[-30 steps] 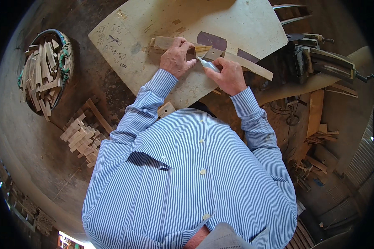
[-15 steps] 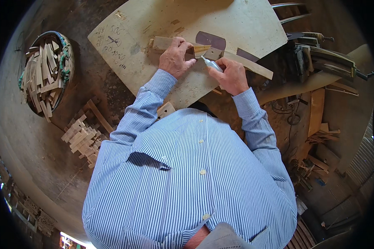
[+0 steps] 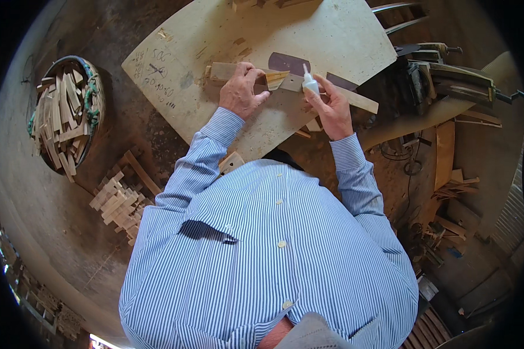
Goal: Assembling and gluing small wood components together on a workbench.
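My left hand (image 3: 243, 92) is closed over a wooden block (image 3: 220, 72) on the pale board, thumb and fingers gripping its right part. From under the fingers a yellowish, pointed wood piece (image 3: 278, 77) sticks out to the right. In my right hand (image 3: 334, 107) is a small white squeeze bottle (image 3: 311, 84) with a thin nozzle, held upright with the nozzle pointing away from me. Just beyond the bottle lies a long wooden bar (image 3: 362, 101), angled toward the right. A dark brown flat piece (image 3: 289, 62) rests behind the pointed wood.
The pale board (image 3: 186, 41) carries handwriting at its left. A basket of wood sticks (image 3: 64, 116) stands on the floor at left, near a pile of wood blocks (image 3: 119, 200). To the right are curved wooden parts with clamps (image 3: 460, 72), and leaning boards (image 3: 445, 151).
My right hand has drawn the bottle back from the pointed wood, slightly to the right, and tipped its nozzle away from me. The left hand has shifted little.
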### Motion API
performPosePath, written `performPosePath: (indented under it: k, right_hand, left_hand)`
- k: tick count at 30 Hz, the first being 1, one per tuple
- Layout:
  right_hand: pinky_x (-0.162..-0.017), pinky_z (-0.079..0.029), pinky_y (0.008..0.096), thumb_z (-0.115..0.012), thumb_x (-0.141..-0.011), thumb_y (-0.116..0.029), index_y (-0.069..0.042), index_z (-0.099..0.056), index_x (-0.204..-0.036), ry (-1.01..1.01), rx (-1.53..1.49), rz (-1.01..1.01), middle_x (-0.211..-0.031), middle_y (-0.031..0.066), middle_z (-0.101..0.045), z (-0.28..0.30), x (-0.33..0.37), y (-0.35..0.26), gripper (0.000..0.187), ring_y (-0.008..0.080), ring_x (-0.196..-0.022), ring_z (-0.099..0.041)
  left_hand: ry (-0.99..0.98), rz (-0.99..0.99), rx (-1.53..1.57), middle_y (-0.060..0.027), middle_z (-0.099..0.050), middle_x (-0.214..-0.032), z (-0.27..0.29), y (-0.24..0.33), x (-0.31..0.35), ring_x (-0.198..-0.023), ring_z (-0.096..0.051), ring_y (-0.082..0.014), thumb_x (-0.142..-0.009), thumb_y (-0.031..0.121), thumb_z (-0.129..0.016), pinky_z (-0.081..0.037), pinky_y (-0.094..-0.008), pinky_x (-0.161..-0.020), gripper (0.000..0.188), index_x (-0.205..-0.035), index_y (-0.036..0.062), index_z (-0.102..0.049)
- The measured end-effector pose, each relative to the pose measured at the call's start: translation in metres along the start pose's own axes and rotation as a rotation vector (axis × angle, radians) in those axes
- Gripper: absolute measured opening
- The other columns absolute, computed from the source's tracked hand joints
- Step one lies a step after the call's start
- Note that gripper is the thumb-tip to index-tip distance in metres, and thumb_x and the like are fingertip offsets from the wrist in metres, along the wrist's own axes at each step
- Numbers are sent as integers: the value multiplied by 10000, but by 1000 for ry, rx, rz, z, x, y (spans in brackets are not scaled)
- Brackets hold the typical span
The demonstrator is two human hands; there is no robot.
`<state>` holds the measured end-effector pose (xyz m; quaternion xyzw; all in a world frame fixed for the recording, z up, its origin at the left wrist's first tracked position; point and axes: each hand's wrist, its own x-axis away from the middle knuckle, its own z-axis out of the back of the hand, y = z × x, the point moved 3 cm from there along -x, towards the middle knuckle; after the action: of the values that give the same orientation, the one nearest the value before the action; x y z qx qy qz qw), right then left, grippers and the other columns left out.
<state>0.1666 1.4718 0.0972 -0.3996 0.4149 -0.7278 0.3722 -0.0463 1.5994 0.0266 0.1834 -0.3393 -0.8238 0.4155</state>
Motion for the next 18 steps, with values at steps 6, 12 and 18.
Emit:
performPosePath:
  k: [6,12,18]
  right_hand:
    - [-949,-621,304,-780,-1008,-104,10,-568,-1336,140,-331,254,-1220,105,-682,22,-52,4,407,181,-1092,-722]
    - [-991,-598,322,-886,-928,-193,-57,-610,-1318,280,49,308,-1200,73,-673,39,-126,21,497,186,-1124,-688]
    - [-1013,-585,362,-922,-882,-268,-102,-681,-1308,205,171,122,-1193,78,-763,29,-158,36,517,202,-1119,-701]
  left_hand:
    - [4,-26,-2,-58,-565,-1294,0,-1,-1,-1066,-717,-275,-782,310,-916,-636,-419,-915,538,-1243,130,-703]
    - [-2,-22,-16,-60,-559,-1287,1,4,-5,-1068,-719,-274,-785,304,-910,-634,-417,-921,539,-1245,128,-692]
    - [25,-25,-6,-66,-554,-1284,3,4,1,-1078,-715,-282,-779,289,-909,-629,-421,-916,559,-1264,136,-675]
